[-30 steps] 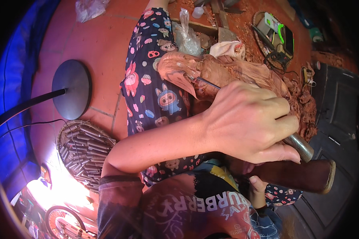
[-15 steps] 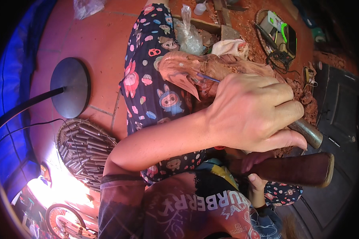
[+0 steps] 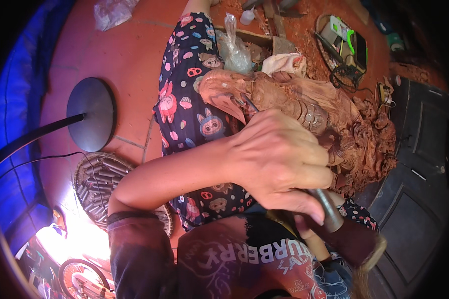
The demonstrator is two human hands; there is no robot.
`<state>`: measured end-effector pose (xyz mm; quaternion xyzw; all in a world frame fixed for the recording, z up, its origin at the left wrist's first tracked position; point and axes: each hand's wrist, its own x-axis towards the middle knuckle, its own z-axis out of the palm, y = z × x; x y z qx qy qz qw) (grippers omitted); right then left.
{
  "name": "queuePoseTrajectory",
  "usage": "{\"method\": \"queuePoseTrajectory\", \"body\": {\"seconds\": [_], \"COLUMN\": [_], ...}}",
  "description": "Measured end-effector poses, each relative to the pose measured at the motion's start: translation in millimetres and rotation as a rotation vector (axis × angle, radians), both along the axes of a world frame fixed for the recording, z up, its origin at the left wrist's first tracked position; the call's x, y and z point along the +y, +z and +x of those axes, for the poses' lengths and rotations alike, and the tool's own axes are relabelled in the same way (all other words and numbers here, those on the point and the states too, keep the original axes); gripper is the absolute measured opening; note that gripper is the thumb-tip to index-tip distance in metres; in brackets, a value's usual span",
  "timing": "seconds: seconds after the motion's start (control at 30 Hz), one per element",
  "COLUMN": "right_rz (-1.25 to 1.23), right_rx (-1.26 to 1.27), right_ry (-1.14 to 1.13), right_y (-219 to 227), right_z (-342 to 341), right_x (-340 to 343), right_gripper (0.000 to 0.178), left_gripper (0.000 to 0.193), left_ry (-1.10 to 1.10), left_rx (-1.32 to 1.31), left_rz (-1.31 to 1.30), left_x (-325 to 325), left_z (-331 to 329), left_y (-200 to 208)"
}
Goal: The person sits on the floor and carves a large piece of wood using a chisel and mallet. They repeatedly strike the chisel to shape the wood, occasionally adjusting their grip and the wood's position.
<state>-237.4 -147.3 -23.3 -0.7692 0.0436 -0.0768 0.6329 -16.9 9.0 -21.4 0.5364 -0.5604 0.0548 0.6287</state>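
A reddish wood carving (image 3: 297, 102) with a robed, detailed figure lies across my patterned trouser leg. My left hand (image 3: 279, 159) is closed round a chisel (image 3: 330, 212); its thin blade points at the smooth folds on the carving's left part, and the grey handle end sticks out below my fingers. Whether the tip touches the wood is hidden. Beneath the handle end, my right hand (image 3: 304, 226) grips a dark wooden mallet (image 3: 351, 241) with a pale worn end. The mallet overlaps the handle end in view; contact is unclear. Most of the right hand's fingers are hidden.
A basket of many dark tool handles (image 3: 105, 182) stands at left, near a black round lamp base (image 3: 91, 114). Beyond the carving are a plastic bag (image 3: 234, 52), a white cloth (image 3: 284, 64) and a tray of gadgets (image 3: 341, 45). Dark panelled boards (image 3: 419, 164) lie at right.
My left hand and the chisel have moved left and toward me, with the handle tilted more toward me. The mallet has swung nearer to me. More of the carving's right side shows.
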Motion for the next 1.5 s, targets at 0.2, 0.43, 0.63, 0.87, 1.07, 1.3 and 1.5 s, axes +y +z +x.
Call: {"method": "queuePoseTrajectory", "body": {"seconds": [0.2,0.43,0.63,0.87,1.07,1.3,1.5], "right_rz": [-0.546,-0.800,-0.377,0.467,0.682,0.694,0.465], "right_rx": [-0.244,-0.275,-0.133,0.134,0.164,-0.131,-0.308], "right_ry": [-0.046,-0.070,-0.009,0.055,0.024,0.063,0.140], "right_y": [-6,12,17,6,1,-1,-11], "right_z": [7,18,-1,-8,-18,-11,-1], "right_x": [5,12,11,13,6,-11,-19], "right_gripper": [0.037,0.039,0.039,0.040,0.041,0.040,0.042], "left_gripper": [0.041,0.033,0.026,0.032,0.043,0.082,0.049], "left_ry": [-0.192,-0.213,-0.222,-0.417,-0.283,0.717,0.461], "left_rx": [-0.031,-0.069,-0.239,0.171,0.296,0.393,0.290], "left_rz": [-0.045,-0.072,-0.225,-0.147,0.042,0.726,0.727], "left_x": [19,26,15,-14,-5,40,33], "left_z": [13,15,-14,-81,-116,-82,-106], "left_y": [6,2,41,42,64,44,16]}}
